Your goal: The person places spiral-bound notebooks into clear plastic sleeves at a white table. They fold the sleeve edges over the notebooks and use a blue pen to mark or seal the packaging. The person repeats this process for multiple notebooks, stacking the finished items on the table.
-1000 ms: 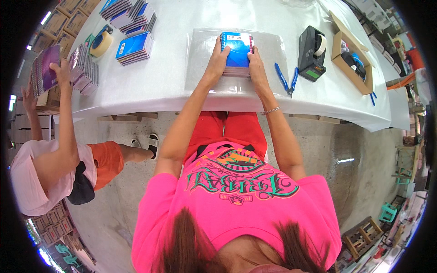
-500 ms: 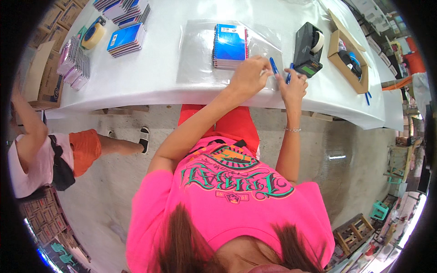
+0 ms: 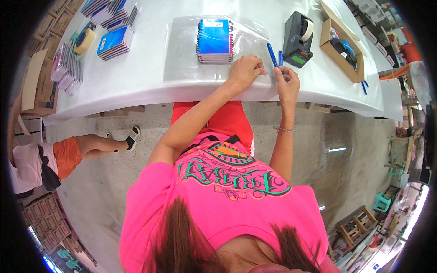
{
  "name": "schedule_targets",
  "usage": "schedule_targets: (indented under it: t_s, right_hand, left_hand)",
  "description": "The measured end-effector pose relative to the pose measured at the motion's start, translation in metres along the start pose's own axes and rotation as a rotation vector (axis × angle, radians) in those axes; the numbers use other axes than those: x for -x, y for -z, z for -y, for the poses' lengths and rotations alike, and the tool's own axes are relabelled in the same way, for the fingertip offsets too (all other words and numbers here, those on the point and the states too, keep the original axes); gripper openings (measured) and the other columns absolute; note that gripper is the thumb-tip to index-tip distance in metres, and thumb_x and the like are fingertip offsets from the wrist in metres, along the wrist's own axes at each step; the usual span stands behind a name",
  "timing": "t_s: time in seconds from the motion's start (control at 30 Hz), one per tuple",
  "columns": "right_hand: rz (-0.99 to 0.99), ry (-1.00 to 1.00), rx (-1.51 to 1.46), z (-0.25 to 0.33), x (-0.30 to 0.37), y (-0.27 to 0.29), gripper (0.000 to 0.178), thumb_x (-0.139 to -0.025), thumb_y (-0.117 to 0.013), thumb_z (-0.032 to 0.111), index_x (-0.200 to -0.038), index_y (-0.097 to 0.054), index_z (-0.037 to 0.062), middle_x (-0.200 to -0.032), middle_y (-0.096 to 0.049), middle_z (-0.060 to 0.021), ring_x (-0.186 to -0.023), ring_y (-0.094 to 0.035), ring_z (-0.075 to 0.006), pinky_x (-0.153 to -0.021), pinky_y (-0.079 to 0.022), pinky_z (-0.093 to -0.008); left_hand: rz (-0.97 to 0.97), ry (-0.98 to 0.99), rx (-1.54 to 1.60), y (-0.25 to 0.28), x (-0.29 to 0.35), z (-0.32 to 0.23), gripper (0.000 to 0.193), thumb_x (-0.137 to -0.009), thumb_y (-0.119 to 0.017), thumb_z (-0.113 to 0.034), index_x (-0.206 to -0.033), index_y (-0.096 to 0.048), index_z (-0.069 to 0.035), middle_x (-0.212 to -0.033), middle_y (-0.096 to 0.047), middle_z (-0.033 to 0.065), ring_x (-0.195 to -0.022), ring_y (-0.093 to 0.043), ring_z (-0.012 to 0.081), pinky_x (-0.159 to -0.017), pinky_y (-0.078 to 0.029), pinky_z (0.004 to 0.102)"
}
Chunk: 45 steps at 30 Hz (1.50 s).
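My right hand is closed in a pinch at the lower end of a blue pen, which points away from me. A second blue pen stands out just beside it; whether the same fingers grip it I cannot tell. To the left, my left hand is curled, thumb against the fingers, over the table's front part; anything inside it is hidden. Just beyond that hand, a neat stack of blue spiral notebooks rests on a clear plastic sheet.
Right of the pens stand a black tape dispenser and an open cardboard box of small items. More notebook stacks and a tape roll occupy the table's left. Another person is at the far left.
The view has shifted slightly, so the table appears further left and up. My left fingers have drawn back from the pens. My right fingers have come together at the blue pen's lower end.
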State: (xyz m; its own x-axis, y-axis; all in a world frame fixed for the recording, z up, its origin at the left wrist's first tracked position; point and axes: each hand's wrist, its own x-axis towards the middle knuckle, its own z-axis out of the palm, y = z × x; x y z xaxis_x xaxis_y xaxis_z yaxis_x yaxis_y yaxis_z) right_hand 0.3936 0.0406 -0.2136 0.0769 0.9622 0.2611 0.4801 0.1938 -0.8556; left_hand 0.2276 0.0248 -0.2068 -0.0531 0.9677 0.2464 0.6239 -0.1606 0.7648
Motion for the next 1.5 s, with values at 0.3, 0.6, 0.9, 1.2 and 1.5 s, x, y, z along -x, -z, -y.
schedule_targets:
  t_s: [0.3,0.6,0.9,1.2,1.5]
  right_hand:
    - [0.082,-0.174,-0.369,0.009,0.001,0.022,0.031,-0.087,-0.071,0.024,-0.102,-0.066,-0.0029,-0.088,-0.063,-0.0037,-0.075,-0.056,-0.0096,-0.066,-0.044,-0.0242]
    - [0.012,-0.092,-0.219,0.026,0.003,0.033,0.029,-0.085,-0.074,0.023,-0.102,-0.066,-0.0001,-0.088,-0.064,-0.0039,-0.074,-0.058,-0.01,-0.068,-0.045,-0.0233]
    - [0.015,-0.034,-0.015,0.03,0.015,0.026,0.026,-0.084,-0.073,0.021,-0.099,-0.068,0.0011,-0.097,-0.054,-0.0076,-0.072,-0.059,-0.0142,-0.067,-0.047,-0.0282]
    - [-0.038,-0.001,-0.016,0.029,0.015,0.032,0.025,-0.084,-0.073,0.02,-0.1,-0.068,0.0009,-0.098,-0.055,-0.0083,-0.069,-0.057,-0.0135,-0.066,-0.047,-0.0277]
    - [-0.016,0.05,0.065,0.028,0.014,0.029,0.017,-0.081,-0.072,0.011,-0.095,-0.068,0.0025,-0.099,-0.056,-0.0079,-0.082,-0.058,-0.0167,-0.073,-0.047,-0.0302]
  left_hand:
    - [0.035,0.077,0.039,0.002,-0.005,0.0,0.026,-0.073,-0.077,-0.036,-0.081,-0.074,-0.012,-0.082,-0.069,0.0067,-0.078,-0.066,0.0238,-0.069,-0.05,0.0359]
    - [0.003,0.054,0.404,0.006,-0.008,0.015,0.02,-0.087,-0.063,-0.024,-0.092,-0.072,-0.007,-0.083,-0.069,0.0163,-0.076,-0.066,0.0269,-0.071,-0.049,0.0348]
    - [-0.197,-0.217,0.093,0.001,0.002,0.007,0.018,-0.089,-0.051,-0.009,-0.105,-0.055,-0.003,-0.076,-0.059,0.0163,-0.07,-0.061,0.0261,-0.067,-0.046,0.038]
    - [-0.115,-0.033,0.228,0.009,0.003,-0.002,0.025,-0.081,-0.063,-0.003,-0.106,-0.057,-0.003,-0.078,-0.064,0.0172,-0.069,-0.066,0.0289,-0.065,-0.051,0.038]
    - [-0.102,0.033,0.33,0.015,0.004,0.001,0.021,-0.077,-0.075,-0.011,-0.092,-0.066,-0.001,-0.074,-0.067,0.0097,-0.064,-0.064,0.0148,-0.06,-0.05,0.0279]
